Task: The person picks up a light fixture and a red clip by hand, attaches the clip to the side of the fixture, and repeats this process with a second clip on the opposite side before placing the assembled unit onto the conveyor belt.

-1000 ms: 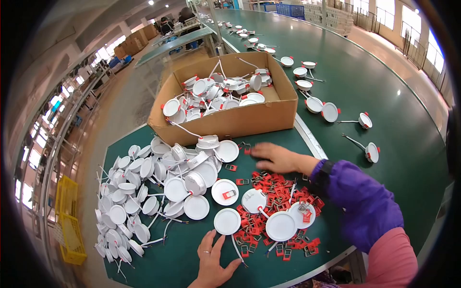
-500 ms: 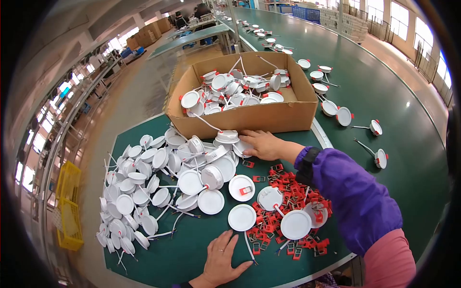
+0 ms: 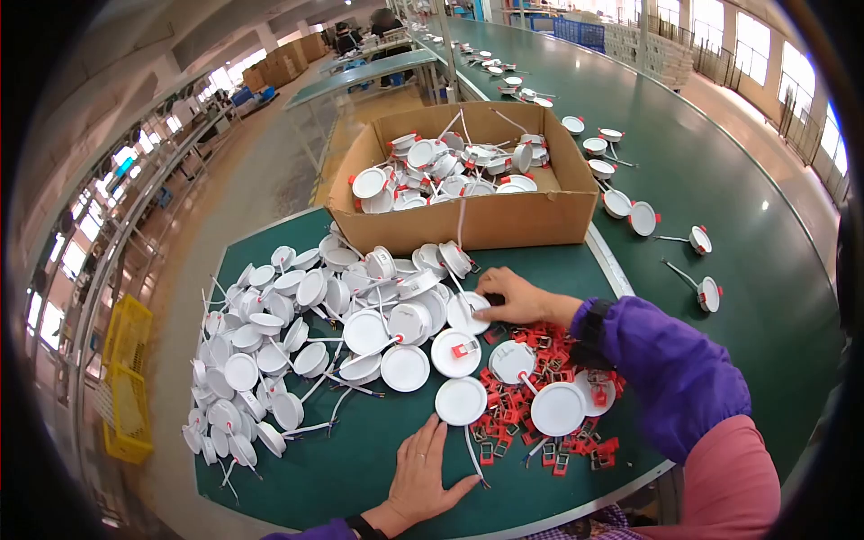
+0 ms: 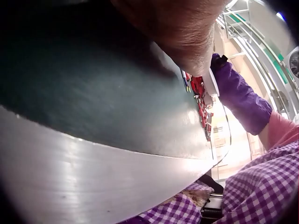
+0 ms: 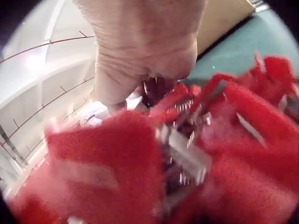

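Observation:
In the head view my right hand (image 3: 520, 297) grips the right edge of a white round lamp (image 3: 464, 317), beside the pile of white lamps (image 3: 310, 288). My left hand (image 3: 421, 477) lies on the table with fingers spread, its fingertips at the near edge of another lamp (image 3: 461, 401). Between the hands, one lamp (image 3: 450, 356) carries a red clip (image 3: 465, 348). Red clips (image 3: 508, 409) lie heaped under and around several lamps at the right. The left wrist view shows part of my left hand (image 4: 182, 32); in the right wrist view blurred clips (image 5: 103, 163) partly hide my right hand (image 5: 145, 46).
A cardboard box (image 3: 468, 223) full of lamps stands at the table's back. Along the right runs a green conveyor (image 3: 765, 261) with scattered lamps. Yellow crates (image 3: 126, 405) stand beyond the table's left side. People are in the far background.
My right hand has moved from loose clips to the pile's right edge, then back toward me with a lamp. The lamp beside the box has tipped. My left hand stays near its lamp.

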`<control>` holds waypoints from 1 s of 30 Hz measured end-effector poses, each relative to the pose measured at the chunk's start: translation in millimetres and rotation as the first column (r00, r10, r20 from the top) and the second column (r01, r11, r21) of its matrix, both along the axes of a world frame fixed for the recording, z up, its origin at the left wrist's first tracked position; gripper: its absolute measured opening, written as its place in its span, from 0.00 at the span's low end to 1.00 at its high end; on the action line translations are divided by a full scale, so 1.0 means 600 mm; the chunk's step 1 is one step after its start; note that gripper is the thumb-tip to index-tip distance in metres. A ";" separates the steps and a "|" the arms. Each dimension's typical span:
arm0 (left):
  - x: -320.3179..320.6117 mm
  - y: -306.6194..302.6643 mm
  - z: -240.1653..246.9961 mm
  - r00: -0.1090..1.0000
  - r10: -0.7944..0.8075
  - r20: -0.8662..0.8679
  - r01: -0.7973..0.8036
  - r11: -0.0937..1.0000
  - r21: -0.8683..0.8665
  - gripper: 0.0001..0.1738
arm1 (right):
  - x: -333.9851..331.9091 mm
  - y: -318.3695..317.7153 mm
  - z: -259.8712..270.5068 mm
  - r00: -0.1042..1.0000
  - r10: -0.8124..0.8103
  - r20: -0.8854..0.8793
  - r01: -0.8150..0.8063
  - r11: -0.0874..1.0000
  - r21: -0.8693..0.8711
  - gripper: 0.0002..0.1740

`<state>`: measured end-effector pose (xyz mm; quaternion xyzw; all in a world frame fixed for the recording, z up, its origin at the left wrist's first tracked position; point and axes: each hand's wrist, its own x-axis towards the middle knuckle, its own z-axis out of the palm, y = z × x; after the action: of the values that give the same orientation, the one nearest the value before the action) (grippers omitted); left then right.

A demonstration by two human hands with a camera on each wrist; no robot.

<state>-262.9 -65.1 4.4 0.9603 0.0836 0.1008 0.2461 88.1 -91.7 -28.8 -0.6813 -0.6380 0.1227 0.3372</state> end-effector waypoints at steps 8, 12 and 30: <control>-0.001 0.002 -0.006 1.000 -0.014 -0.014 0.014 0.999 0.043 0.51 | -0.060 -0.096 0.039 0.964 0.125 -0.234 -0.162 0.975 -0.149 0.12; -0.003 0.002 -0.013 1.000 -0.012 0.024 0.011 0.999 0.033 0.52 | -0.063 -0.144 0.108 0.971 0.041 -0.234 -0.085 0.980 -0.179 0.16; -0.004 0.001 -0.017 0.998 -0.037 0.059 0.030 0.993 0.110 0.52 | -0.113 -0.290 0.011 0.871 -0.280 -0.404 0.351 0.929 0.115 0.19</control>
<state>-265.6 -64.4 -5.6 0.9701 0.0544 0.1305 0.1974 20.3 -265.8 -22.4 -0.7055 -0.4486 0.1360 0.5315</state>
